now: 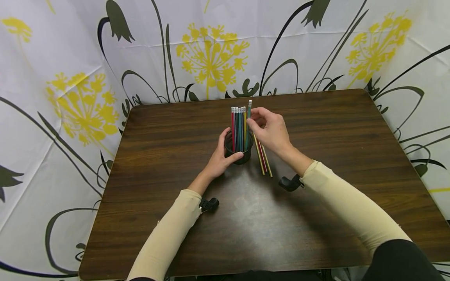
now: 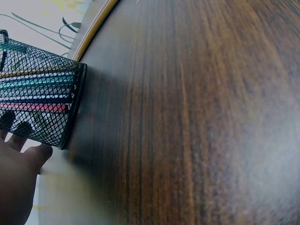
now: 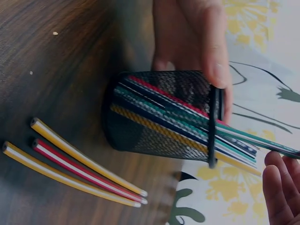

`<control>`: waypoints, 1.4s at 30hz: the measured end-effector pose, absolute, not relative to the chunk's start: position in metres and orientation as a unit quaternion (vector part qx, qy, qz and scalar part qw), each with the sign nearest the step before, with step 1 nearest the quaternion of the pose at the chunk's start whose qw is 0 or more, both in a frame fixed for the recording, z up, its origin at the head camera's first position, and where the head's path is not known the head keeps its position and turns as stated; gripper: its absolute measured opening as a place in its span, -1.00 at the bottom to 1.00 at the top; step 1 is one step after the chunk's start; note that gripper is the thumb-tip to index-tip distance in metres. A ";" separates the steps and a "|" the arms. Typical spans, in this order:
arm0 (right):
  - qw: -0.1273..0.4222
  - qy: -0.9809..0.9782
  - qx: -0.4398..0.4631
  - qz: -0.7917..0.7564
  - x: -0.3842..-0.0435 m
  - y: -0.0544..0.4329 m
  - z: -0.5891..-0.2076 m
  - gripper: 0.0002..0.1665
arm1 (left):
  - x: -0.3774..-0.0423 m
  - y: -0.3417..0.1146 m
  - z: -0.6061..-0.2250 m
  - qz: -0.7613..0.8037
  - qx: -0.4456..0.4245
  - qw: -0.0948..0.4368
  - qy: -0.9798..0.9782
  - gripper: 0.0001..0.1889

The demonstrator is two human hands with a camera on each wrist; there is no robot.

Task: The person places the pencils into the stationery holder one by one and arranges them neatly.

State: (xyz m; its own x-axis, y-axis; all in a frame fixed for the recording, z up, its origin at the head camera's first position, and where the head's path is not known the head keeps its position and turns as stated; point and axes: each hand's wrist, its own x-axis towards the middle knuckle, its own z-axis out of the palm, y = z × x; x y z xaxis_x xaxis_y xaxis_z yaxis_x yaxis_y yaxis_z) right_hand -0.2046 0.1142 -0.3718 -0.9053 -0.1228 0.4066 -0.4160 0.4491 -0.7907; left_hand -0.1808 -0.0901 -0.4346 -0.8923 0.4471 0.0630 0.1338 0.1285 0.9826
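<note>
My left hand holds a black mesh pencil cup upright on the table, with the thumb across its near side. Several striped pencils in red, dark, green and yellow stand in the cup, white-tipped ends up. A green pencil rises higher than the others at the cup's right side. My right hand pinches it near the top, and in the right wrist view its lower part runs into the cup. Beside the cup lie yellow and red striped pencils on the table.
The dark wood-grain table reaches back to a white cloth backdrop printed with yellow and grey-green plants. A black wrist camera sits at the left wrist, another black wrist camera at the right.
</note>
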 end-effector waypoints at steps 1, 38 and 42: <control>0.141 -0.842 0.160 0.495 -0.205 0.113 -0.374 -0.75 | -0.181 -0.090 -0.435 0.629 0.195 0.125 0.742 -0.10; 0.090 -0.906 0.052 0.411 -0.220 0.097 -0.400 -0.75 | -0.181 -0.090 -0.436 0.639 0.199 0.129 0.731 -0.10; 0.087 -0.905 0.052 0.414 -0.221 0.098 -0.400 -0.75 | -0.182 -0.090 -0.436 0.637 0.199 0.132 0.733 -0.10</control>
State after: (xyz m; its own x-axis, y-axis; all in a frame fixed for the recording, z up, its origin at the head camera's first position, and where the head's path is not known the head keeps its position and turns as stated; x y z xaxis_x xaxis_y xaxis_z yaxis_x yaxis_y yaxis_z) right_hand -0.2209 0.0979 -0.3998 -0.9793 -0.0223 0.2012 -0.1668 0.6521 -0.7395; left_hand -0.1816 -0.0904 -0.4362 -0.8860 0.4598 0.0609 0.1240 0.1081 0.9864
